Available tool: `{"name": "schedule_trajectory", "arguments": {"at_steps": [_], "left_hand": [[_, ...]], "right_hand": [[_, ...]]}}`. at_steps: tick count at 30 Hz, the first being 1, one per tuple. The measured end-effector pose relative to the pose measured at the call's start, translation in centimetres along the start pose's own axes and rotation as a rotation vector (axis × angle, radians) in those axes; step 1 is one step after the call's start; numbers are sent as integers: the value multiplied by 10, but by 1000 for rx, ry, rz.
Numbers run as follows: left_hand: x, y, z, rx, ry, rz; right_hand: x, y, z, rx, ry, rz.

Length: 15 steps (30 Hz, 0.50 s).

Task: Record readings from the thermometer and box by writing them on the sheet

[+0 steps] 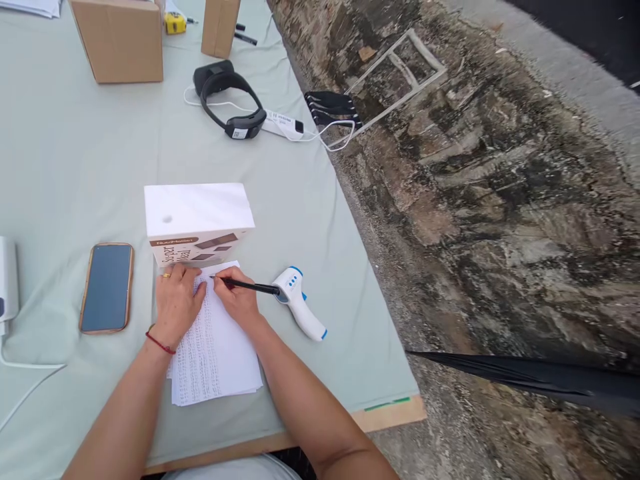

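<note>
A stack of white paper (230, 363) lies before me, its top sheet covered with columns of handwriting on the left side. My right hand (237, 300) is closed around a black pen (253, 287), with the tip at the upper part of the sheet. Flat on the paper's upper left edge rests my left hand (179, 297), fingers stretched out toward a white box (200, 207) with brown print. The box stands right behind the paper. To the right of the pen lies a white and blue infrared thermometer (300, 303), close to the pen's rear end.
A phone (107, 288) lies left of my hands, with a white device (7, 280) and cable beyond it. Farther back are a black headset (230, 100), a white power bank (284, 125), a cardboard box (120, 43) and a yellow tape measure (175, 23). Rough stone ground borders the table's right edge.
</note>
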State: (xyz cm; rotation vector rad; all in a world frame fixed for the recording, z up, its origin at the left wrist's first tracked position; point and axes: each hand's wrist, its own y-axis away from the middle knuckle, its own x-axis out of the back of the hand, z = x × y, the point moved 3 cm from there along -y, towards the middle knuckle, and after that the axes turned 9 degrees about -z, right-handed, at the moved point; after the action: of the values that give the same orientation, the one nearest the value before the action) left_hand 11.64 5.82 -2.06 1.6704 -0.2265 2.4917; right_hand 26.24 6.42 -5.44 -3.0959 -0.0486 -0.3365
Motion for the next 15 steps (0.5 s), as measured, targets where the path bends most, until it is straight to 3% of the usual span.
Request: {"name": "schedule_trajectory", "arguments": {"at_steps": [15], "left_hand": [[-3, -1, -2, 13, 35, -34]], "right_hand": [[0, 2, -1, -27, 58, -10]]}}
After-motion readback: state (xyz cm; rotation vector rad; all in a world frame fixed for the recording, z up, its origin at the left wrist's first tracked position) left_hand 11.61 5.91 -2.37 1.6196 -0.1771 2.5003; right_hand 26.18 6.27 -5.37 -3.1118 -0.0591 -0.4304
